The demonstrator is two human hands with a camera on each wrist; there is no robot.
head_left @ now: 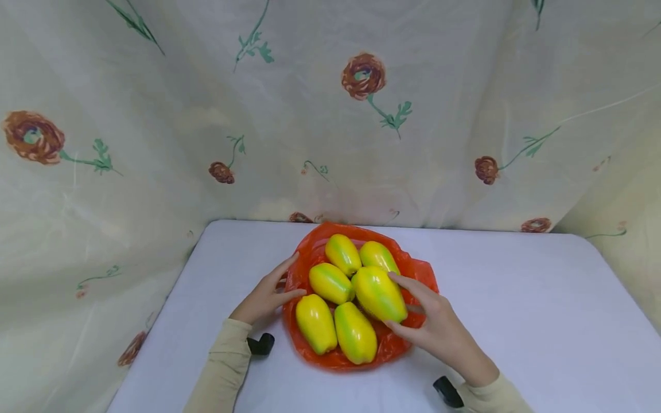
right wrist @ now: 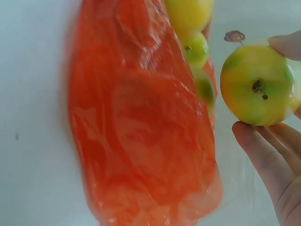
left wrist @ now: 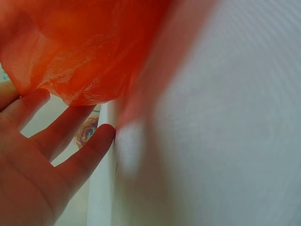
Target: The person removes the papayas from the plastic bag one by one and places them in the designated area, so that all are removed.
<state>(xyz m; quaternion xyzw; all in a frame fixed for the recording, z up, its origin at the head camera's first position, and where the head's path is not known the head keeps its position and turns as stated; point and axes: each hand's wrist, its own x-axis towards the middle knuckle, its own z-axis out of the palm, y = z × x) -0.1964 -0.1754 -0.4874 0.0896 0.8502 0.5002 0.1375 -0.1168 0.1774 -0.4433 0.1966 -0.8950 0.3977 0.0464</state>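
Observation:
An open red plastic bag (head_left: 424,276) lies mid-table with several yellow-green papayas (head_left: 315,324) in it. My right hand (head_left: 439,324) grips one papaya (head_left: 379,293), thumb on one side and fingers on the other. From the right wrist, that papaya (right wrist: 256,87) shows its dark stem end, raised beside the bag's edge. On the bag's left side, my left hand (head_left: 265,298) has its fingers spread along the rim. The left wrist view has those fingers (left wrist: 87,155) extended, with fingertips right at the red plastic (left wrist: 80,61).
The table (head_left: 516,298) has a white cover. A pale floral curtain (head_left: 413,172) hangs behind it and at the sides. Black camera mounts (head_left: 260,344) sit at both wrists, close over the tabletop.

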